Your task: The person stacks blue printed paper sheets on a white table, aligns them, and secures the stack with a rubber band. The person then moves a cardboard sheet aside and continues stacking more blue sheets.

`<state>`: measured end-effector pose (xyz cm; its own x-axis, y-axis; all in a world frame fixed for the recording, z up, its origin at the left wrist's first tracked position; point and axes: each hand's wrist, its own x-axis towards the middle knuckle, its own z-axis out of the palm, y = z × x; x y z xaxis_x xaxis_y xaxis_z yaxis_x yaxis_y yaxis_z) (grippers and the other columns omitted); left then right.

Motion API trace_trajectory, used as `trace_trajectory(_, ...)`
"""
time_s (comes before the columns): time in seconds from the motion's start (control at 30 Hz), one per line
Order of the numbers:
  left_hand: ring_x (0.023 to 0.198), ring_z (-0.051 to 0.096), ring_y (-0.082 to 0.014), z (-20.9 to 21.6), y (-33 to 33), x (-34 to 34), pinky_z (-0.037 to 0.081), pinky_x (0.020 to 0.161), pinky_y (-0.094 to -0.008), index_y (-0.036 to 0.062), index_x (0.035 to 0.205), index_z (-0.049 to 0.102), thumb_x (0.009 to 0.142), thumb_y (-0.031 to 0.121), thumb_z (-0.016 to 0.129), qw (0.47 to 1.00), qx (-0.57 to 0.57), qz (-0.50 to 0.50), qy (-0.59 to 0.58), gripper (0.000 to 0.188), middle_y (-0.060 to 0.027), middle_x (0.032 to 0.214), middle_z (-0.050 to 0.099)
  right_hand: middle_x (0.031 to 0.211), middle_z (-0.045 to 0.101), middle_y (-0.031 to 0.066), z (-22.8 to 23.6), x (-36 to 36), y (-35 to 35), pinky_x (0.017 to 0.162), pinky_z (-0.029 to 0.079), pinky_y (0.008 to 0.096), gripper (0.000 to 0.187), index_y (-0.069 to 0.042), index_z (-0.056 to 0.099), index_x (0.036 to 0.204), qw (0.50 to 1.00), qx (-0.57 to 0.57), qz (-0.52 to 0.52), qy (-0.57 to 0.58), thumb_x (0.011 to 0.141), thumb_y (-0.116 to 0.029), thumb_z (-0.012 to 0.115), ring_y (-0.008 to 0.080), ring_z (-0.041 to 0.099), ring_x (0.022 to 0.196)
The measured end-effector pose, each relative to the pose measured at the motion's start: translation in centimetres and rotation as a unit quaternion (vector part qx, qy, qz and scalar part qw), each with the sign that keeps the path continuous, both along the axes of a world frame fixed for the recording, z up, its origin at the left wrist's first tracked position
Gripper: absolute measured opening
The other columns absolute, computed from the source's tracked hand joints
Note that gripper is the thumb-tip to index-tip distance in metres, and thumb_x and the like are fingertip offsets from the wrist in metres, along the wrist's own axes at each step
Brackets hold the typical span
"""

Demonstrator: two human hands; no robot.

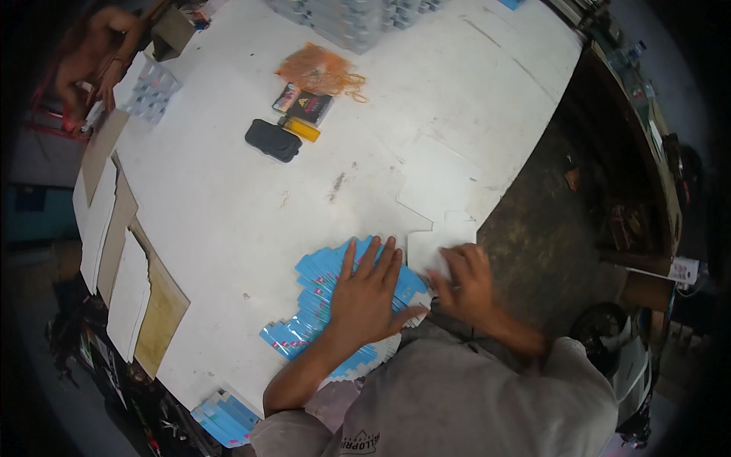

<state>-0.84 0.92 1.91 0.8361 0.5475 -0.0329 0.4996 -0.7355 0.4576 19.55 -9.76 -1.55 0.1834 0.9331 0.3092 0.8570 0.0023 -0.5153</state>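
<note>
Blue flat printed cartons (314,276) lie fanned out in overlapping rows close to my body. My left hand (367,297) rests flat over them, fingers stretched toward the far side and thumb out to the right. To its right, my right hand (466,286) touches a white flat card piece (426,245) near the table edge. Its fingers are bent, with thumb and fingertips apart; part of the card is hidden beneath them. Just beyond lies another white flat card piece (442,179).
On the white table (228,206) lie a black case (272,140), a yellow lighter (301,129), small packs (308,105) and an orange plastic bag (316,68). Clear trays (335,19) stand stacked at the back. Cardboard sheets (164,316) line the left edge. Another person's hand (106,84) is far left.
</note>
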Motion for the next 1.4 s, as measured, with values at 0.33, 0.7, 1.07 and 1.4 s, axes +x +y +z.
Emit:
trace_trajectory(0.33, 0.143, 0.05, -0.0393, -0.6, 0.0, 0.1, 0.03, 0.121, -0.0581, -0.0027, 0.135, 0.066, 0.1, 0.033, 0.064, 0.999, 0.019, 0.02, -0.044, 0.05, -0.0214, 0.148, 0.059, 0.124, 0.064, 0.0291, -1.0, 2.0, 6.2, 0.102, 0.052, 0.0538, 0.049, 0.006, 0.06, 0.135, 0.997, -0.036, 0.06, 0.038, 0.088, -0.002, 0.071, 0.0481, 0.062, 0.118)
trace_trajectory(0.7, 0.153, 0.035, -0.0446, -0.5, -0.1, 0.2, 0.026, 0.122, -0.0641, 0.0086, 0.154, 0.053, 0.095, 0.029, 0.068, 0.995, -0.014, 0.054, -0.087, 0.064, -0.0206, 0.163, 0.043, 0.1, 0.068, 0.0234, 3.0, 1.4, 6.8, 0.077, 0.05, 0.0495, 0.033, 0.003, 0.064, 0.127, 0.968, -0.172, 0.032, 0.18, 0.097, -0.01, 0.069, 0.0371, 0.067, 0.09)
trace_trajectory(1.07, 0.155, 0.031, -0.0451, -0.3, -0.1, -0.2, 0.015, 0.122, -0.0751, -0.0015, 0.138, 0.064, 0.09, 0.031, 0.07, 1.0, 0.011, 0.02, -0.021, 0.058, -0.0213, 0.158, 0.048, 0.102, 0.072, 0.0224, -0.3, 2.0, 13.3, 0.076, 0.056, 0.0484, 0.03, -0.001, 0.07, 0.121, 0.99, 0.108, 0.052, -0.077, 0.091, -0.004, 0.07, 0.041, 0.071, 0.091)
trace_trajectory(1.4, 0.148, 0.043, -0.042, -0.9, -0.1, -0.3, 0.029, 0.123, -0.0587, 0.0009, 0.145, 0.059, 0.09, 0.024, 0.069, 0.996, -0.058, 0.056, -0.027, 0.06, -0.0212, 0.156, 0.051, 0.082, 0.061, 0.0202, 1.3, 0.8, 8.2, 0.065, 0.049, 0.0468, 0.031, 0.002, 0.067, 0.125, 0.993, 0.018, 0.109, -0.029, 0.098, -0.012, 0.068, 0.0332, 0.06, 0.069)
